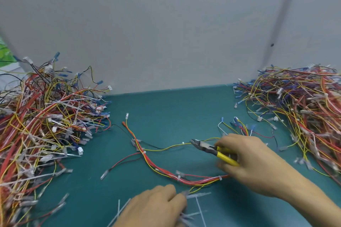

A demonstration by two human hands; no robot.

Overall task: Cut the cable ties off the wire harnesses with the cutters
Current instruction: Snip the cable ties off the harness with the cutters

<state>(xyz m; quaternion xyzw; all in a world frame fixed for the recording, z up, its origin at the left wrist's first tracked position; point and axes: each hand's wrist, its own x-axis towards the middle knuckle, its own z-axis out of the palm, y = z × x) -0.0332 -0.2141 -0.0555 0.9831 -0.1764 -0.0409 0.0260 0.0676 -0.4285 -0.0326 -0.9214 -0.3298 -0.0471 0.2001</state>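
One wire harness (pixel 166 171) of red, yellow and black wires lies spread across the middle of the green mat, with small white cable ties (pixel 143 152) around it. My right hand (pixel 254 164) grips the yellow-handled cutters (pixel 212 149). Their jaws point left, close to a white tie (pixel 183 143) on a yellow wire. My left hand (pixel 155 206) sits at the near edge with its fingers curled over loose white cable ties (pixel 198 202). Whether it pinches any of them is hidden.
A big heap of harnesses (pixel 42 131) fills the left side of the green mat (pixel 166 108). Another heap (pixel 299 108) fills the right side. A grey wall (pixel 166 33) stands behind the mat. Loose terminals and cut tie strips lie near the front left.
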